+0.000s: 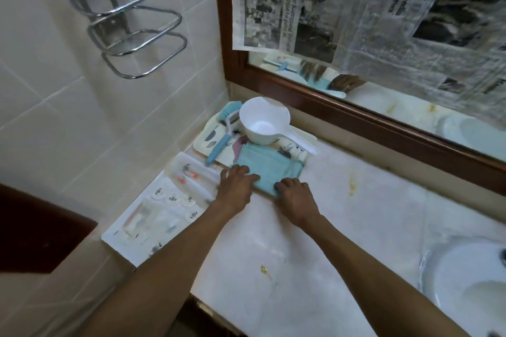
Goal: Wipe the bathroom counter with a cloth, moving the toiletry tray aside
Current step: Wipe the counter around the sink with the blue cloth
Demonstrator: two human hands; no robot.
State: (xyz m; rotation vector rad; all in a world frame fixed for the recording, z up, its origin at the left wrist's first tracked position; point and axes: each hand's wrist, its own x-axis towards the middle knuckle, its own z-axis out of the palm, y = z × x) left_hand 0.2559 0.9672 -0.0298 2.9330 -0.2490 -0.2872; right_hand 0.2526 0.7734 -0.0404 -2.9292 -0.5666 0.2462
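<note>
Fingers of the right hand curled down over the near right edge of the folded teal cloth, pressing or pinching it; whether the thumb is tucked under cannot be told. Fingers of the left hand spread and laid flat, tips on the cloth's near left corner, gripping nothing.

Marble counter running left to right, sink basin at the near right, yellowish stains near the middle and toward the mirror. Patterned toiletry tray in the far left corner, long axis angled from the wall corner out toward the right. On it: white plastic dipper, handle pointing right past the tray's edge; blue-handled brush along the left side; the cloth draped over the tray's near edge, directly beyond both hands. White organiser tray just left of the left hand, against the tiled wall.

Both hands equally near the cloth, the right with the firmer hold. Likely next: drawing the cloth toward the near side, off the tray, before shifting the tray. Risk: dragging the tray or tipping the dipper along with it.
</note>
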